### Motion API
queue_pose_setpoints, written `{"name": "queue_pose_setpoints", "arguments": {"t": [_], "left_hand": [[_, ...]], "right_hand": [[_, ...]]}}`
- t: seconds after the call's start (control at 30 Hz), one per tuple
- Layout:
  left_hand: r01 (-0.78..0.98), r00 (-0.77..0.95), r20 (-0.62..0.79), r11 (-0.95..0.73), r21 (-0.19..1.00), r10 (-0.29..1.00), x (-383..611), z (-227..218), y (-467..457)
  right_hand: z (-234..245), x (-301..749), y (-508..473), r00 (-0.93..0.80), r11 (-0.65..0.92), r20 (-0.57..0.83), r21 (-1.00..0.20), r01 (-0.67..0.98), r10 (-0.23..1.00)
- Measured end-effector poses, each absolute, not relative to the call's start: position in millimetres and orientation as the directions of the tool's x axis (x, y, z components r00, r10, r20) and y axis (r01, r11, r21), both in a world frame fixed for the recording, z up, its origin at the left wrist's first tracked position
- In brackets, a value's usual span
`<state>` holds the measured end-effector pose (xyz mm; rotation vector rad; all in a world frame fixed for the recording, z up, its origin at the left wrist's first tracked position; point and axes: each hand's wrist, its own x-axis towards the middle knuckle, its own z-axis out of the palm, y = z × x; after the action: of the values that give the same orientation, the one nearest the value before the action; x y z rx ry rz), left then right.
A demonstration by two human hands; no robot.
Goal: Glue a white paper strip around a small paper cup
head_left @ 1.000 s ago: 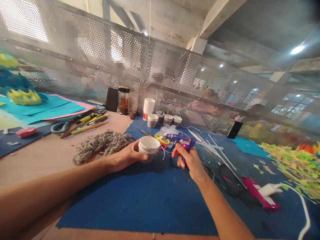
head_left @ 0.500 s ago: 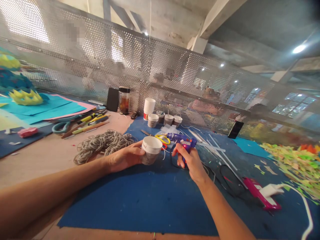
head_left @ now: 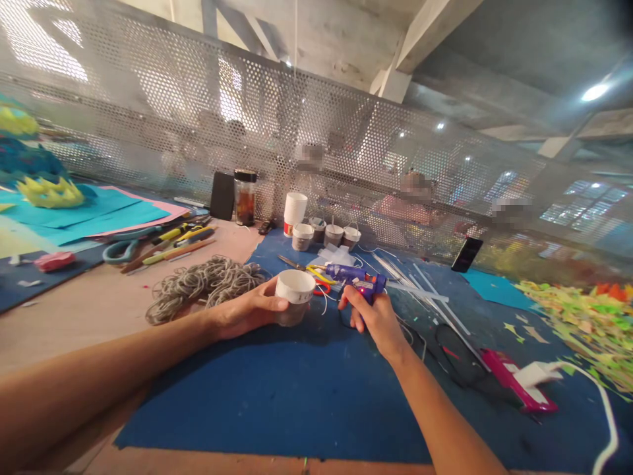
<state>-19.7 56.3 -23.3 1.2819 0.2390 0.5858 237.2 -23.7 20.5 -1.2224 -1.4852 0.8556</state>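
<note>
My left hand is closed around a paper cup, white at the rim and wrapped in grey cord lower down. The cup is upright above the blue mat. In my right hand is a blue hot glue gun, its nozzle pointing left and a glue stick jutting from its back. A small red light glows on the gun. Behind the cup lie scissors with yellow and red handles, partly hidden. A tangled heap of grey cord rests left of the cup.
Several small cord-wrapped cups and a white cup stack stand at the back. A drink jar is beside a dark phone. To the right lie glue sticks, a magenta power strip and paper scraps. A perforated metal screen stands behind.
The cup has shifted slightly left and turned a little in my left hand. The glue gun stays in my right hand, with its nozzle a touch further left.
</note>
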Motion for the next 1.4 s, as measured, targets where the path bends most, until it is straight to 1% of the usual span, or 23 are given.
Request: {"name": "queue_pose_setpoints", "arguments": {"t": [0.1,0.27,0.4,0.53,0.6,0.8,0.97,1.07,1.23,1.3,1.4], "left_hand": [[-0.301,0.829,0.122,0.252,0.920,0.546,-20.3,-24.4,57.9],[-0.296,0.852,0.116,0.287,0.911,0.511,-22.5,-23.6,59.2],[-0.298,0.871,0.124,0.313,0.902,0.475,-23.5,-23.2,61.7],[-0.324,0.881,0.147,0.346,0.881,0.451,-22.7,-23.9,65.1],[-0.322,0.889,0.148,0.362,0.875,0.433,-22.6,-23.8,65.9],[-0.321,0.897,0.136,0.410,0.854,0.420,-23.6,-23.7,66.0],[-0.309,0.902,0.118,0.431,0.848,0.414,-25.5,-26.2,68.2],[-0.307,0.904,0.117,0.433,0.847,0.412,-26.2,-27.9,70.3],[-0.297,0.915,0.125,0.432,0.852,0.384,-24.8,-28.2,72.0],[-0.305,0.914,0.135,0.430,0.850,0.382,-24.1,-27.4,71.2],[-0.290,0.912,0.114,0.421,0.860,0.394,-24.2,-26.3,69.4]], "right_hand": [[23.1,237.3,-25.7,-0.001,0.240,0.253,-0.916,0.322,0.967],[27.9,240.9,-30.3,-0.023,0.218,0.230,-0.880,0.421,0.973],[31.7,246.5,-30.0,-0.061,0.218,0.215,-0.856,0.468,0.975],[42.7,250.4,-24.2,-0.135,0.208,0.160,-0.818,0.536,0.978],[52.1,251.3,-20.2,-0.181,0.225,0.147,-0.790,0.570,0.972],[79.2,251.9,-9.4,-0.247,0.325,0.214,-0.692,0.645,0.945],[83.3,256.0,-8.1,-0.267,0.329,0.196,-0.643,0.691,0.944],[79.3,261.2,-7.6,-0.267,0.302,0.155,-0.652,0.695,0.951],[70.5,267.4,-2.9,-0.253,0.211,0.061,-0.753,0.623,0.965],[67.5,268.3,-0.9,-0.250,0.204,0.057,-0.763,0.613,0.967],[64.2,269.2,0.8,-0.241,0.208,0.069,-0.757,0.619,0.968]]}}
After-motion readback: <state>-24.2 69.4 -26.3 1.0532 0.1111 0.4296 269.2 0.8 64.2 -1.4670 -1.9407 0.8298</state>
